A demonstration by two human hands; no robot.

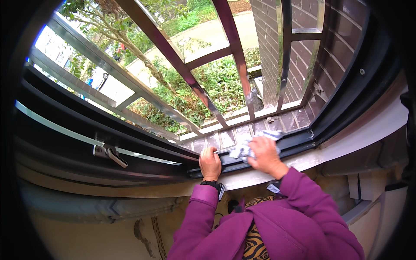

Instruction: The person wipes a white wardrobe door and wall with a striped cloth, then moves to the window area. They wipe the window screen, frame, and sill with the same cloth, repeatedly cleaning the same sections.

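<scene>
My right hand (265,156) presses a crumpled white cloth with dark marks (242,150) onto the black metal window track (294,142). Part of the cloth sticks out past my fingers, over the track's outer side. My left hand (210,163) is curled around the end of the dark sliding window frame (175,156), close to the track. What its fingertips touch on the far side is hidden. Below both hands runs the pale inner sill (304,162).
Metal security bars (208,61) stand outside, above a tiled outer ledge (227,139). A window handle (112,155) juts from the frame at left. A brick wall (338,48) rises at right. Grey pipes (97,204) run under the sill. Plants (214,84) grow outside.
</scene>
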